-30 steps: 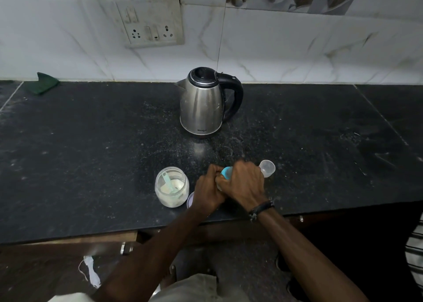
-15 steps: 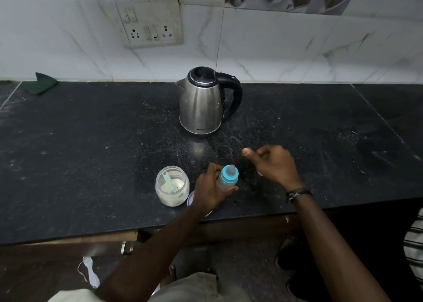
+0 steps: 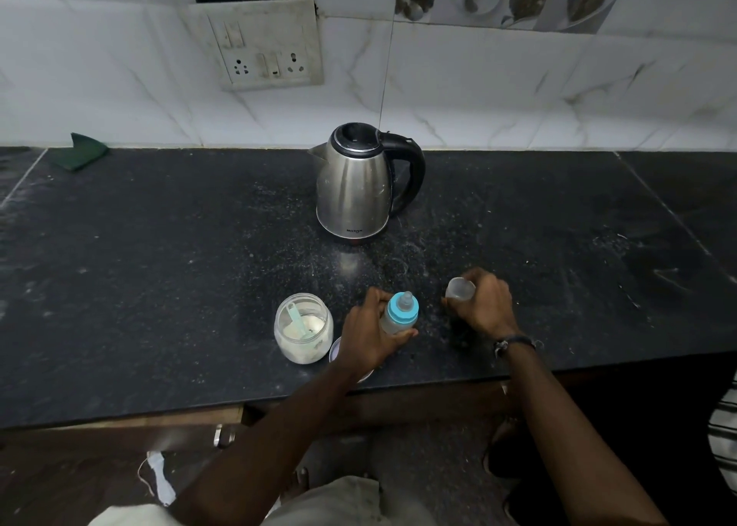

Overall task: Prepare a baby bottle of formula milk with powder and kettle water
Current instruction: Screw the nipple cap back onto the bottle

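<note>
Near the front edge of the speckled black stone counter (image 3: pixel 159 286), the left hand (image 3: pixel 369 336) curls its fingers and thumb round the body of a small clear baby bottle with a blue collar and a pale teat (image 3: pixel 400 313), which stands upright on the counter. Just to the right of it, apart from the bottle, the right hand (image 3: pixel 484 304) grips a clear plastic cap (image 3: pixel 460 287), its fingers curled round the cap's far end and its open mouth facing left; a dark band circles that wrist. Left of the bottle, just beside the left hand, stands an open clear glass jar of white powder (image 3: pixel 303 328) with a pale blue-green scoop (image 3: pixel 297 318) leaning inside it. A round whitish lid (image 3: pixel 335 351) lies flat between the jar and the left wrist, mostly hidden by the forearm. Farther back, well apart from the hands, a stainless steel electric kettle with a black handle and lid (image 3: pixel 355 184) sits upright, spout to the left. A folded green cloth (image 3: pixel 85 151) lies at the counter's far left against the white marbled wall tiles, where a grimy white socket plate (image 3: pixel 265 45) is mounted.
</note>
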Motion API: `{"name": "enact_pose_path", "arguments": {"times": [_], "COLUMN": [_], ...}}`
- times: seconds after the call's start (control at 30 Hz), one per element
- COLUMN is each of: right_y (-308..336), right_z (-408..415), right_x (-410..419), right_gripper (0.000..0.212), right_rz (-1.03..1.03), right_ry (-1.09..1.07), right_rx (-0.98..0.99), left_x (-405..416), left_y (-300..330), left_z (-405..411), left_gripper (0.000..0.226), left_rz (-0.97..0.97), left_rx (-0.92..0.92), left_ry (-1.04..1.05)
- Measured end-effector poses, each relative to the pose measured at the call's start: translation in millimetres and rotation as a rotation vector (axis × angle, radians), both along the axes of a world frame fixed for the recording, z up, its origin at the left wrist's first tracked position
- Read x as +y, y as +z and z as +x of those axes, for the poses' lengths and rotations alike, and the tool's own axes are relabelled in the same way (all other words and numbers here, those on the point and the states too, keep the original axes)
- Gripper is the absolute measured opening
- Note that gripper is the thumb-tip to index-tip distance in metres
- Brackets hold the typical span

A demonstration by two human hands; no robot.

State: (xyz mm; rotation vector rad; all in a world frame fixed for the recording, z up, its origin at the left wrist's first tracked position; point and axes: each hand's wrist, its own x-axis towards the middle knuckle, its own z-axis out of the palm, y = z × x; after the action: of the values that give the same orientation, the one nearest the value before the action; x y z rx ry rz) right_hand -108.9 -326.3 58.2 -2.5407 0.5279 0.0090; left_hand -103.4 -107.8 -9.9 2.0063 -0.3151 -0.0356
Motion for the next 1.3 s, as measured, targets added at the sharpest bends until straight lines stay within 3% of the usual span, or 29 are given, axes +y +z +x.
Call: {"name": "enact_pose_path", "arguments": {"times": [0.07,0.17,0.27,0.37,0.47,0.6,0.73,0.9,1.3], "right_y": [6,18,34,56,77,96,95,87,75], "right_z": [2,7,8,6,1,-3,1,2,3], "right_x": [-2,3,10,18,26,37,49,61,77], "right_gripper": [0.047,0.064,0.073,0.056,0.046,0.054,0.059,0.058,0.044], "right_rz": [0.058,0.076,0.175,0.249,0.286,0.206,-0.1,-0.207,-0.319], "right_ry": [0.081,0.185,0.146,0.156,0.318,0.572,0.752,0.782,0.822], "right_rx": [-0.034,-0.001,-0.041,-0.138,-0.216,-0.217,-0.032,0.122,0.098], "left_x": [0,0,0,0,-1,0,0,-1,0], "left_y": [-1,-2,-2,-1,0,3,5,10,21], "left_z": [1,2,2,1,1,-1,-1,-3,-5], "left_gripper": [0.062,0.063,0.062,0.062,0.061,0.06,0.061,0.066,0.073], "left_rz": [0.003,0.011,0.017,0.027,0.025,0.035,0.048,0.004,0.01], "left_rx": [-0.003,-0.004,-0.005,0.007,0.022,0.026,0.022,0.064,0.097], "left_ry": [-0.005,-0.009,-0.003,0.002,0.001,0.006,0.008,0.013,0.016]}}
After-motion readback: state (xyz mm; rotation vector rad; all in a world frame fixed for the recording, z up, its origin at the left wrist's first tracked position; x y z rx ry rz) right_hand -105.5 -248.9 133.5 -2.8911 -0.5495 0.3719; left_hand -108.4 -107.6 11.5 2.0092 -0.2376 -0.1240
